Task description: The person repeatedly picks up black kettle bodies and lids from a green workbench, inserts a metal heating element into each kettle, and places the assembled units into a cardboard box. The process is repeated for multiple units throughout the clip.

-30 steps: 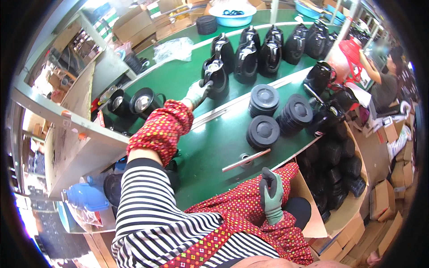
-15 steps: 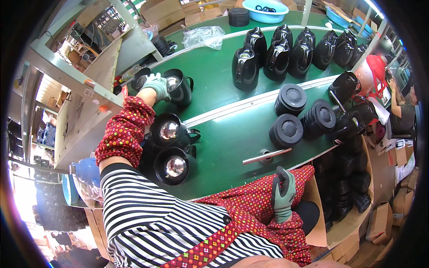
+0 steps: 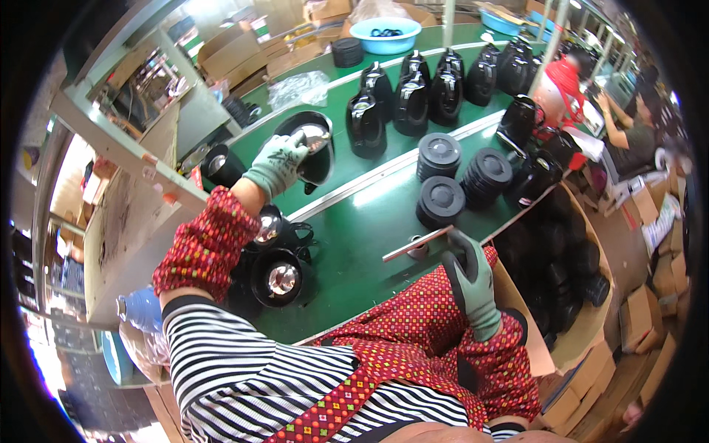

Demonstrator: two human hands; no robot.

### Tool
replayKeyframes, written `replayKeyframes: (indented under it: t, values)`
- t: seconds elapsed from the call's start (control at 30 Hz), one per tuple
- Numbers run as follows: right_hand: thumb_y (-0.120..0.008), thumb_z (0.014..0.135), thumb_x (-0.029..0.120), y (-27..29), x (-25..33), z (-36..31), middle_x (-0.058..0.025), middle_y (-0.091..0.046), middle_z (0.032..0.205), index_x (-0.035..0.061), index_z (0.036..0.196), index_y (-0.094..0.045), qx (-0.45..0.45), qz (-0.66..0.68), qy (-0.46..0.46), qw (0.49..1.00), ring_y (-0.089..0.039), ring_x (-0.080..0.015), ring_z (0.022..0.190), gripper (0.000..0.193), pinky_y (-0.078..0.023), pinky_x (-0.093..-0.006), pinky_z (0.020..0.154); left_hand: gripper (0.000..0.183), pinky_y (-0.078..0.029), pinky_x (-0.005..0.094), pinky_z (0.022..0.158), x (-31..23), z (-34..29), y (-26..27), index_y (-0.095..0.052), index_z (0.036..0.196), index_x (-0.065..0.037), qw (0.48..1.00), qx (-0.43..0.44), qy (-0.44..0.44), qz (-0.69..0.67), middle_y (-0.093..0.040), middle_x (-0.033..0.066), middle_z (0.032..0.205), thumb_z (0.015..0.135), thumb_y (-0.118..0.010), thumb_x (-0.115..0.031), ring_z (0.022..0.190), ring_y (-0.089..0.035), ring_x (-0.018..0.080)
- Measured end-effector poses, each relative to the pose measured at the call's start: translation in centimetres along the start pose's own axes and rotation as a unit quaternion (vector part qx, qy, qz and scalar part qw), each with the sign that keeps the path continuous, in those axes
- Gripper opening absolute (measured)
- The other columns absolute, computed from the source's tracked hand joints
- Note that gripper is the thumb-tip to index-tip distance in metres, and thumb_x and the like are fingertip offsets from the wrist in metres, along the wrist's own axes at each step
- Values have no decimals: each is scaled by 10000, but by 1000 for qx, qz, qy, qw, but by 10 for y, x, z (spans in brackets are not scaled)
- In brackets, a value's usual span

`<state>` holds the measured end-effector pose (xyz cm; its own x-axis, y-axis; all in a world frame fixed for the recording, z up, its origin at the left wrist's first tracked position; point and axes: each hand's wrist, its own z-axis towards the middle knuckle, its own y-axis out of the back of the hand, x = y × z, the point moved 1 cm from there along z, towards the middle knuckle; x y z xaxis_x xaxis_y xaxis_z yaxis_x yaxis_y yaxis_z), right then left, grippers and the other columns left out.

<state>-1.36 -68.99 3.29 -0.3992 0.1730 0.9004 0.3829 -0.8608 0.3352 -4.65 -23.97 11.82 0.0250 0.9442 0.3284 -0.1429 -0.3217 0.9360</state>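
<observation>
My left hand (image 3: 281,164), in a green-grey glove, is closed on the rim of a black jug (image 3: 319,166). The jug is tilted and its mirror-like liner faces me. Down at the right, my gloved right hand (image 3: 473,284) has its thumb and fingers apart, fingertips at the right end of a metal T-handle tool (image 3: 417,244). Whether they touch the bar I cannot tell. Below my left hand stand another open jug (image 3: 277,279) and one partly behind my sleeve, both with shiny liners. A further dark jug (image 3: 220,164) is left of the hand.
Several lidded black jugs (image 3: 412,100) stand at the back of the green table (image 3: 354,273). Stacked round black lids (image 3: 441,201) sit right of centre. A carton (image 3: 591,332) of black parts is at the right. A blue basin (image 3: 385,35) stands far back; a person (image 3: 628,140) sits far right.
My left hand has lifted and tilted the jug, bringing it rightward from beside the other dark jug. My right hand has risen from my lap to the T-handle tool. The whole view has shifted.
</observation>
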Motion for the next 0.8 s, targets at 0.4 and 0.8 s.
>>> replayKeyframes:
  t: [0.4, 0.8]
  values:
    - [-748, 996, 472, 53, 25, 8, -71, -674, 1267, 38, 1459, -564, 104, 348, -219, 906, -701, -145, 1026, 660, -613, -273, 743, 277, -511, 425, 970, -244, 5, 150, -723, 1000, -69, 881, -100, -461, -28, -613, 157, 1397, 791, -683, -246, 1049, -630, 253]
    - [-747, 986, 414, 136, -41, -130, -129, -672, 1391, 35, 1523, -520, -133, 556, -261, 778, -682, -296, 1240, 695, -561, -455, 1081, 649, -489, 393, 1132, -273, 33, 20, -476, 1572, -66, 522, 177, -36, -834, -565, 155, 1509, 965, -707, -61, 1371, -576, 274]
